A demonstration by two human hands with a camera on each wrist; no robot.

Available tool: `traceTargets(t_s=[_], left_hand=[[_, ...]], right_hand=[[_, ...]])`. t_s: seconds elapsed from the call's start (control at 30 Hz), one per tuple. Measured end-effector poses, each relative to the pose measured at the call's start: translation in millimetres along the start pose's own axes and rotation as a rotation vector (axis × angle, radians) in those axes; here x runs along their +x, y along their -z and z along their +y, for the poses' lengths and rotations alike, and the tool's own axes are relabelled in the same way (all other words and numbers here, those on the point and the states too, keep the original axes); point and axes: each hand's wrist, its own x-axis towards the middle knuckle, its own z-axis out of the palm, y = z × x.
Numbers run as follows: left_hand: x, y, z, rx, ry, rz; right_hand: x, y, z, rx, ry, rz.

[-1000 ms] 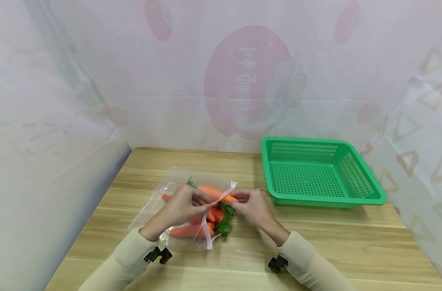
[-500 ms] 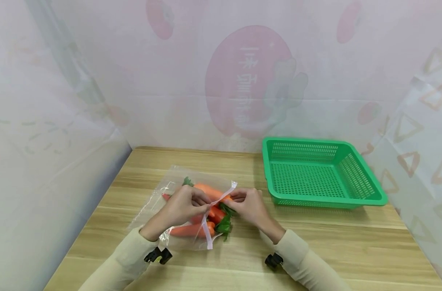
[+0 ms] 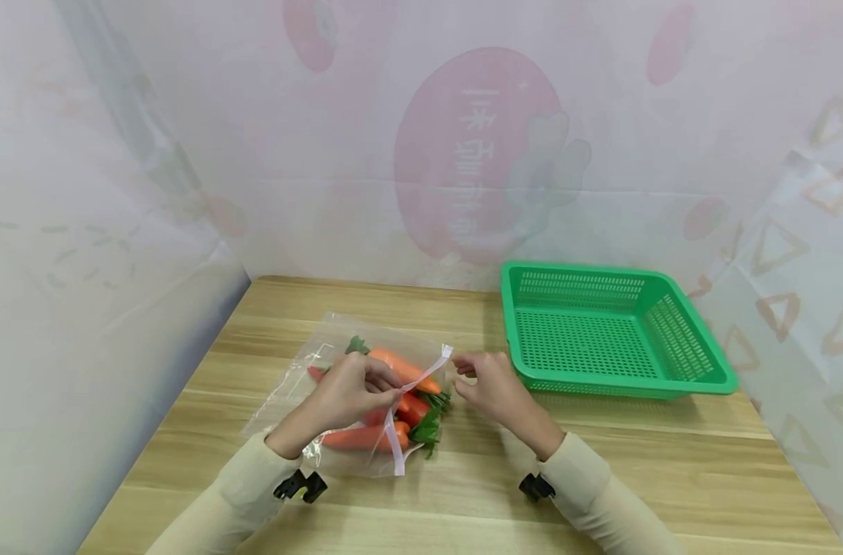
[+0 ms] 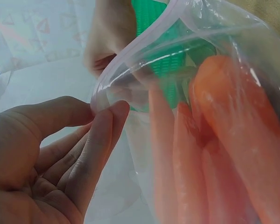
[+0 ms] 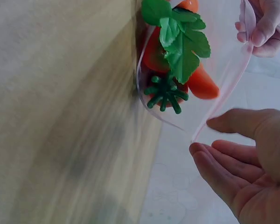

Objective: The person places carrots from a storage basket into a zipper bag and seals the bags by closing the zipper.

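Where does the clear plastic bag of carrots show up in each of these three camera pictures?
Head: the clear bag lies on the table's left half, under the left hand.
Left wrist: the bag fills the right side, its rim pinched by fingers.
Right wrist: the bag is at top centre.
Shared landmark: the orange carrots inside.

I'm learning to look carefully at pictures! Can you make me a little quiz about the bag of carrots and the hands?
1. True or false: the left hand pinches the bag at its mouth.
2. Which is empty? A) the green basket B) the bag
3. Fill in: the right hand holds ____.

Key:
1. True.
2. A; the carrots lie in the bag.
3. Nothing; its fingers are relaxed beside the bag's corner.
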Motion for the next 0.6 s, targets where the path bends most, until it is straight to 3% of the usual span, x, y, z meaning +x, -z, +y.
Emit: traceTargets(t_s=[0.27,0.5,0.6], left_hand=[[-1.0,-0.9,-0.1,-0.013,0.007,-0.008],[-1.0,-1.8,1.1,-0.023,0.014,-0.01],[-1.7,-1.6,1.3,-0.016,0.007,-0.001]], right_hand=[[19.8,-3.4,11.5,-0.276,0.097,-0.023],[28.8,-16.7,29.6,-0.372,0.312,0.026],[32.4,-19.3,33.6,-0.402,0.36,0.025]])
